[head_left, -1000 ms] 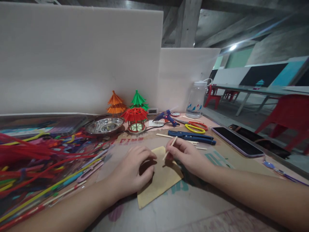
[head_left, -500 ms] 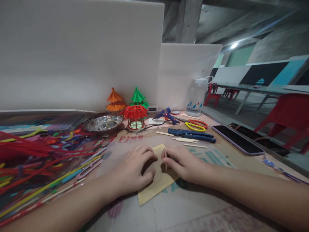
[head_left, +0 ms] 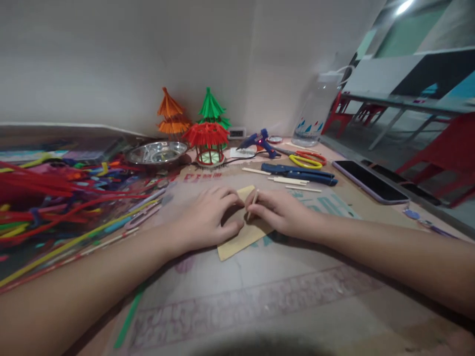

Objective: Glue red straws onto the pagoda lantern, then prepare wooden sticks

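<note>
My right hand (head_left: 276,208) pinches a short thin wooden stick (head_left: 254,201) between thumb and fingers. The stick leans a little, its lower end near a yellowish sandpaper-like sheet (head_left: 241,241) that lies on the board. My left hand (head_left: 217,216) rests on the left side of that sheet, fingers curved and thumb apart, with nothing in its grasp. Both hands nearly meet over the sheet and hide part of it. Just beyond them lie several loose wooden sticks (head_left: 290,180) and a dark blue cutter tool (head_left: 300,174).
Small red (head_left: 207,141), green (head_left: 211,109) and orange (head_left: 171,113) pagoda models stand behind a metal dish (head_left: 158,154). A blue glue gun (head_left: 257,142), scissors (head_left: 306,160), a bottle (head_left: 309,116) and a phone (head_left: 371,180) sit rightward. Colourful pipe cleaners (head_left: 55,198) crowd the left.
The camera view has tipped downward, so everything sits higher in the picture. The stick in my right hand is more slanted. My left hand stays on the sheet.
</note>
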Demonstrator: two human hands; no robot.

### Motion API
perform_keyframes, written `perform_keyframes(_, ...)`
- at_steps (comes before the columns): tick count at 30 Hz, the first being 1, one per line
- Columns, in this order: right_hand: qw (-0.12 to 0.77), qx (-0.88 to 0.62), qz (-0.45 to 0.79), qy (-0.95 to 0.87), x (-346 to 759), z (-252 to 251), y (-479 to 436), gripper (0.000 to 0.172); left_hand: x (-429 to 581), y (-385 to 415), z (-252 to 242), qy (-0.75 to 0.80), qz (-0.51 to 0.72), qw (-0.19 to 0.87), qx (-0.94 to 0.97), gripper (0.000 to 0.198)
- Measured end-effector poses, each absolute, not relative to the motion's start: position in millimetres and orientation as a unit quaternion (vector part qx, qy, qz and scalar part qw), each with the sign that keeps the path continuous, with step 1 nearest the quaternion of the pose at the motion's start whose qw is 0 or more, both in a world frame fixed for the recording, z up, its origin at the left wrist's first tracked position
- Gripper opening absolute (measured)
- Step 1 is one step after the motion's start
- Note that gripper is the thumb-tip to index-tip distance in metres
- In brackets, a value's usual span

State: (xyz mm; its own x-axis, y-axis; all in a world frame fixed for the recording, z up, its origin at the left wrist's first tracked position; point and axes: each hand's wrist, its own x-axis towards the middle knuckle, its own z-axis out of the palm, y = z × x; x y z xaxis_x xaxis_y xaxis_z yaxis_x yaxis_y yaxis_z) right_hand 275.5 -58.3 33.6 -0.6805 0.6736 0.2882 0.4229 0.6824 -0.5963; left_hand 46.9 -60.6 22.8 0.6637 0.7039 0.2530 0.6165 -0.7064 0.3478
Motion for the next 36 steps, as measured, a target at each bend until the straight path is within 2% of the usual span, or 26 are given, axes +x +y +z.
perform_keyframes(9, 0.323, -0.349, 0.338, -0.812, 275.7, 34.1, -58.3, 0.012, 45.5, -57.8, 23.6, 0.359, 0.157, 0.109, 0.913, 0.048)
perform_keyframes(15, 0.313, -0.349, 0.306, -0.829, 278.0, 35.3, -60.3, 0.022, 43.4, -56.6, 21.7, 0.333, 0.168, 0.118, 0.92, 0.045)
perform_keyframes(21, 0.271, -0.31, 0.225, -0.883, 277.2, 35.2, -57.6, 0.017, 43.4, -57.5, 24.5, 0.323, 0.162, 0.118, 0.925, 0.042)
perform_keyframes(31, 0.244, -0.304, 0.176, -0.904, 276.6, 35.6, -56.4, 0.022, 44.1, -57.0, 24.5, 0.327, 0.158, 0.116, 0.925, 0.039)
perform_keyframes(36, 0.241, -0.266, 0.214, -0.908, 275.2, 34.5, -58.6, 0.021, 44.2, -57.4, 24.2, 0.327, 0.159, 0.116, 0.924, 0.037)
